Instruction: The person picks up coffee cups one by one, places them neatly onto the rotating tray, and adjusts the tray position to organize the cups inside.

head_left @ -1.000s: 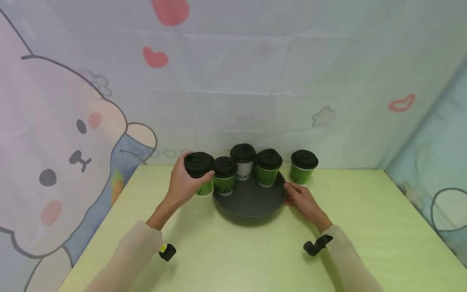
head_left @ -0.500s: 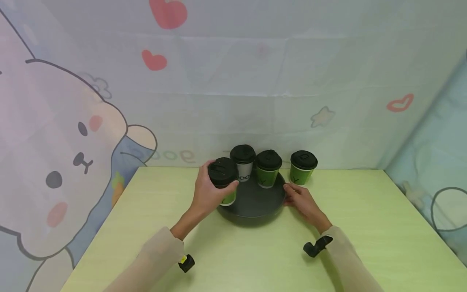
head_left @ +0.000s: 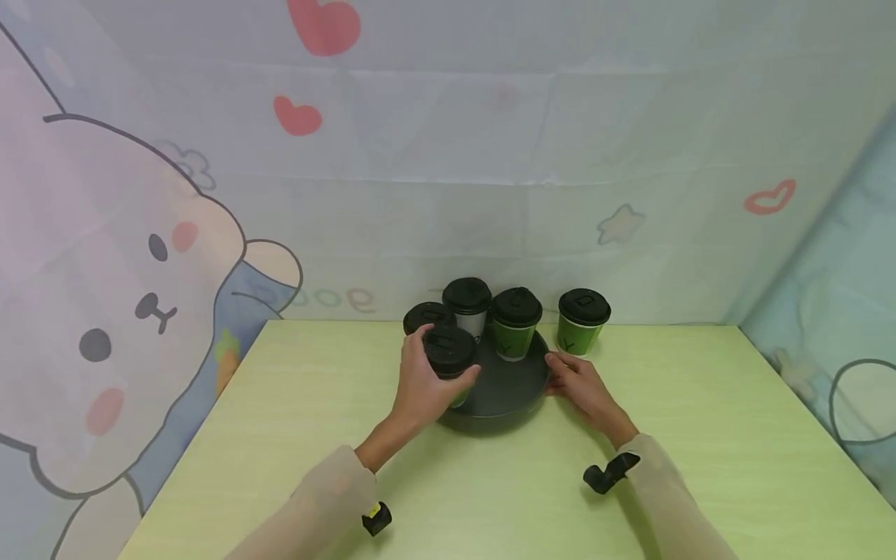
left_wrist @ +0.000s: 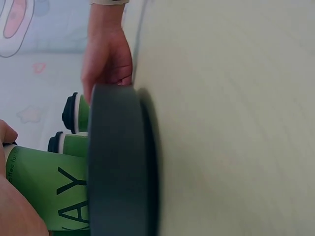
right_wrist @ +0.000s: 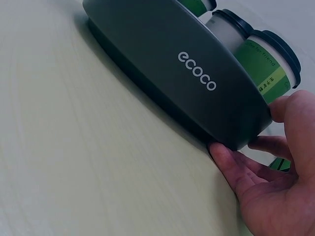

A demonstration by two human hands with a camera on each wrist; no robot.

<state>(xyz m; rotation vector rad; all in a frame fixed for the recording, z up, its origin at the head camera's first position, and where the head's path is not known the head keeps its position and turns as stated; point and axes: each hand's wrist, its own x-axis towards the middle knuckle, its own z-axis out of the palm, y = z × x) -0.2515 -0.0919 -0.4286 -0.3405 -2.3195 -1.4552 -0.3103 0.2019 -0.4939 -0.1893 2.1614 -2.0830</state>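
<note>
My left hand [head_left: 425,393] grips a green paper cup [head_left: 449,348] with a black lid, at the front left of a round dark grey tray [head_left: 509,389]. In the left wrist view, the green side of this cup [left_wrist: 47,182] shows dark letters, and its base is hidden behind the tray wall. On the tray's right edge, my right hand [head_left: 584,391] holds the rim with thumb and fingers. Behind the held cup are another black-lidded cup [head_left: 427,313], partly hidden, a white cup [head_left: 467,297] and a green cup [head_left: 516,323], the latter two standing on the tray.
One more green cup [head_left: 583,320] stands on the pale table [head_left: 700,435], just right of the tray near the back edge. A printed cloth [head_left: 434,140] hangs behind the table. The tray wall [right_wrist: 162,64] bears a white "ecoco" mark.
My left hand has carried its cup rightward and toward me, from beside the tray to the tray's front left. The cup behind it shows again. My right hand stays at the rim.
</note>
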